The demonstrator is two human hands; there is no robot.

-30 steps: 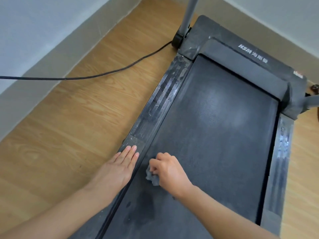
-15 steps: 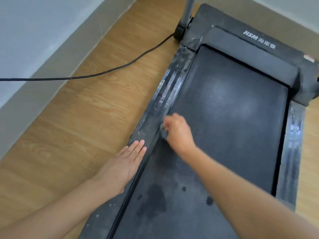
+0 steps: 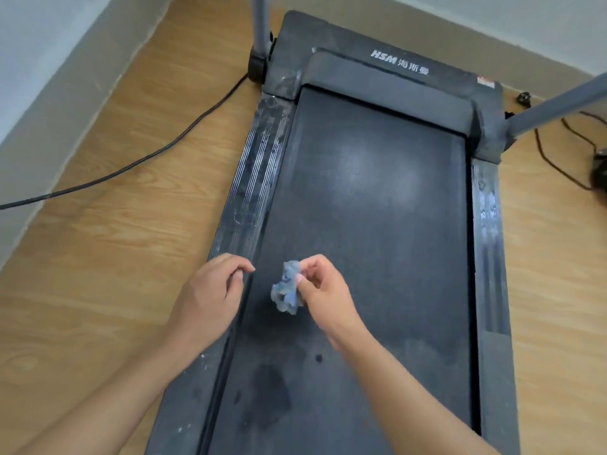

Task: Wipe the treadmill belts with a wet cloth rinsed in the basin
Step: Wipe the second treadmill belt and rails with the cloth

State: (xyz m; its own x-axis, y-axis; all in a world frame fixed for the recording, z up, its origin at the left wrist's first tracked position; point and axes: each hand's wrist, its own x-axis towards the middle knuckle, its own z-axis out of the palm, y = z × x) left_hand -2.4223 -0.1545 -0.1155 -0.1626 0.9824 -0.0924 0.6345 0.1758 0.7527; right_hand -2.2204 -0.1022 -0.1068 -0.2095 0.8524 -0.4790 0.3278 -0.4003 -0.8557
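Above the belt (image 3: 377, 224), right-hand fingers (image 3: 303, 269) pinch the crumpled cloth (image 3: 285, 292).

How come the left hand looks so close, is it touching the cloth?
Apart. The head view shows a strip of dark treadmill belt between the left hand and the cloth; only the right hand pinches it.

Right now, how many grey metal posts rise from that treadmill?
2. The left post rises at the treadmill's front left corner, near the black cable; the right post slants up from the front right corner. Both tops run out of view.
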